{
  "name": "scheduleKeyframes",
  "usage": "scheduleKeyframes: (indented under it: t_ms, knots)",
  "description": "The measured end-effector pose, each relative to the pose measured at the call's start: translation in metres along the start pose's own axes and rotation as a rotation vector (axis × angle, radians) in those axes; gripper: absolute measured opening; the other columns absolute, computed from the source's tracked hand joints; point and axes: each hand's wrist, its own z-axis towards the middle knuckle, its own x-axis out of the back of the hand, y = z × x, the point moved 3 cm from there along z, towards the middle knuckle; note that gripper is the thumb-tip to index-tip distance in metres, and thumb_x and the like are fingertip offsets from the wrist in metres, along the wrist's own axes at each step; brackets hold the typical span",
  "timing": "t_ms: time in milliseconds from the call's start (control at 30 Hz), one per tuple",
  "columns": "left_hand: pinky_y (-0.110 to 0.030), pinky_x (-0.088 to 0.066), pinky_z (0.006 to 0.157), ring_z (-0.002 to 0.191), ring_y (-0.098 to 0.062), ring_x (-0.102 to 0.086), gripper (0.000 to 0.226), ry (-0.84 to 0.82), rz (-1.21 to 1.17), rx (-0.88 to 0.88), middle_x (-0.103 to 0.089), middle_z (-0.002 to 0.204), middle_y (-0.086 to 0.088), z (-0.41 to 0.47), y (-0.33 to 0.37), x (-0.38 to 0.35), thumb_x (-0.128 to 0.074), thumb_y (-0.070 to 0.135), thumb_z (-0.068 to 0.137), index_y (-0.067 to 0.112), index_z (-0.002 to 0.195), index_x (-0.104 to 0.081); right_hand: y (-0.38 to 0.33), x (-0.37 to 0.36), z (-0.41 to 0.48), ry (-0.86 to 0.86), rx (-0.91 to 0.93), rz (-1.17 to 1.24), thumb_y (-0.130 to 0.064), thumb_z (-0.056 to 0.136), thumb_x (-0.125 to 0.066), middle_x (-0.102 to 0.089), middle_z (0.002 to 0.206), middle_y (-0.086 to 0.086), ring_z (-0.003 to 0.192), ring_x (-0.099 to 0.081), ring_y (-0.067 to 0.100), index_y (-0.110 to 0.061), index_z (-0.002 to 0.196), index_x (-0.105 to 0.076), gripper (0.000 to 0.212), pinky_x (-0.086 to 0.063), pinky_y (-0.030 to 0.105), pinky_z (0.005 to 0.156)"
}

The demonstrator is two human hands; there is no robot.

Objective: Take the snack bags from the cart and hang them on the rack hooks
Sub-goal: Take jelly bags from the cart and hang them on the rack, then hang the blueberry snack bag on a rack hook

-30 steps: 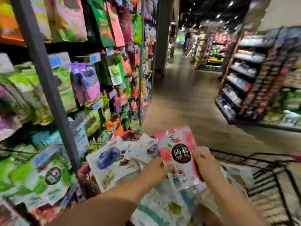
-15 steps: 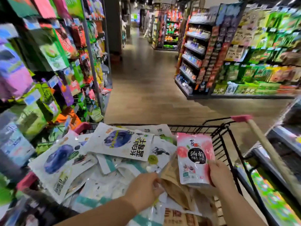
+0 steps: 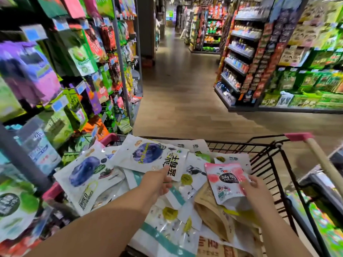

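Observation:
A black wire cart (image 3: 267,156) with pink corners is piled with snack bags. My right hand (image 3: 255,190) grips a pink bag (image 3: 225,180) with a dark round label, held upright over the cart's right side. My left hand (image 3: 157,182) reaches over the pile and pinches the near edge of a white blueberry bag (image 3: 150,154). A second white blueberry bag (image 3: 85,175) lies at the cart's left. The hook rack (image 3: 89,58) full of hanging bags stands to the left.
Brown paper bags (image 3: 213,216) and white-and-teal bags (image 3: 163,236) lie lower in the cart. The cart's handle (image 3: 323,162) runs along the right. An aisle of wooden floor (image 3: 178,93) stretches ahead, with stocked shelves (image 3: 278,58) on the right.
The view swung from the rack to the cart. My left hand let go of the pink bag and moved forward onto the white blueberry bag. My right hand keeps the pink bag.

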Motion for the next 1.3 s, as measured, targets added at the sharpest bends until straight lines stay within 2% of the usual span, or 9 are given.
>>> scheduleKeyframes:
  t_ms: [133, 267, 400, 500, 700, 900, 1033, 1167, 1300]
  knots:
    - [-0.016, -0.038, 0.034, 0.046, -0.014, -0.044, 0.025, 0.17, -0.129, -0.037, -0.051, 0.063, -0.007, 0.017, -0.002, 0.017, -0.065, 0.026, 0.09, 0.003, 0.097, -0.06, -0.017, -0.002, -0.009, 0.051, 0.126, -0.444, -0.04, 0.092, -0.055, -0.062, 0.115, 0.009, 0.102, -0.055, 0.031, -0.026, 0.123, -0.06, 0.034, -0.044, 0.036, 0.077]
    - [-0.016, -0.04, 0.035, 0.047, -0.014, -0.04, 0.021, 0.172, -0.2, 0.031, -0.05, 0.061, -0.007, 0.026, -0.005, 0.023, -0.067, 0.024, 0.09, 0.005, 0.093, -0.06, -0.046, -0.016, -0.016, 0.04, 0.231, -0.687, -0.048, 0.093, -0.047, -0.058, 0.1, -0.001, 0.095, -0.053, 0.024, -0.039, 0.1, -0.06, 0.017, -0.044, 0.034, 0.076]
    - [-0.011, -0.035, 0.033, 0.046, -0.01, -0.037, 0.02, 0.149, -0.202, 0.077, -0.046, 0.059, -0.004, 0.029, -0.004, 0.023, -0.066, 0.021, 0.091, 0.007, 0.08, -0.057, -0.065, -0.047, -0.017, -0.152, 0.337, -0.546, -0.035, 0.096, -0.045, -0.063, 0.085, 0.001, 0.077, -0.058, 0.019, -0.028, 0.08, -0.06, 0.023, -0.051, 0.032, 0.066]
    - [-0.009, -0.028, 0.032, 0.038, -0.007, -0.033, 0.023, 0.147, -0.229, 0.07, -0.043, 0.057, -0.003, 0.033, -0.001, 0.024, -0.065, 0.017, 0.091, 0.01, 0.072, -0.053, -0.076, -0.064, -0.02, -0.263, 0.38, -0.462, -0.038, 0.097, -0.048, -0.061, 0.074, -0.005, 0.073, -0.059, 0.017, -0.029, 0.082, -0.06, 0.021, -0.045, 0.028, 0.062]
    - [-0.016, -0.041, 0.037, 0.046, -0.011, -0.049, 0.005, 0.072, -0.183, -0.027, -0.057, 0.071, -0.01, 0.028, 0.002, 0.033, -0.06, 0.007, 0.092, 0.005, 0.09, -0.056, -0.096, -0.081, -0.021, -0.296, 0.431, -0.456, -0.042, 0.098, -0.045, -0.06, 0.097, -0.005, 0.09, -0.055, 0.019, -0.029, 0.103, -0.062, 0.022, -0.043, 0.03, 0.074]
    - [-0.032, -0.06, 0.063, 0.078, -0.023, -0.066, 0.016, -0.056, -0.267, -0.046, -0.07, 0.084, -0.01, 0.011, 0.004, 0.057, -0.047, -0.006, 0.095, 0.003, 0.098, -0.059, -0.117, -0.113, -0.019, -0.362, 0.464, -0.393, -0.054, 0.096, -0.045, -0.062, 0.121, -0.002, 0.101, -0.059, 0.019, -0.025, 0.121, -0.057, 0.04, -0.047, 0.034, 0.083]
    - [-0.051, -0.046, 0.1, 0.098, -0.031, -0.065, 0.034, -0.033, -0.21, -0.074, -0.068, 0.107, -0.018, -0.001, 0.006, 0.074, -0.056, -0.004, 0.076, 0.003, 0.109, -0.058, -0.122, -0.137, -0.027, -0.483, 0.416, -0.463, -0.066, 0.091, -0.041, -0.059, 0.127, 0.001, 0.105, -0.054, 0.02, -0.025, 0.128, -0.052, 0.056, -0.044, 0.033, 0.088]
    - [-0.05, -0.052, 0.091, 0.096, -0.034, -0.066, 0.03, -0.022, -0.304, -0.142, -0.068, 0.108, -0.019, -0.012, 0.002, 0.089, -0.046, -0.007, 0.09, 0.008, 0.112, -0.06, -0.125, -0.151, -0.042, -0.584, 0.348, -0.3, -0.061, 0.088, -0.055, -0.054, 0.131, 0.008, 0.115, -0.052, 0.025, -0.019, 0.13, -0.049, 0.06, -0.039, 0.032, 0.091]
    - [-0.047, -0.056, 0.078, 0.085, -0.032, -0.068, 0.018, -0.034, -0.438, -0.137, -0.072, 0.097, -0.014, -0.032, -0.007, 0.104, -0.06, 0.005, 0.091, 0.02, 0.101, -0.06, -0.131, -0.167, -0.069, -0.597, 0.437, -0.089, -0.046, 0.083, -0.071, -0.068, 0.099, -0.001, 0.089, -0.064, 0.017, -0.022, 0.092, -0.059, 0.029, -0.049, 0.035, 0.088]
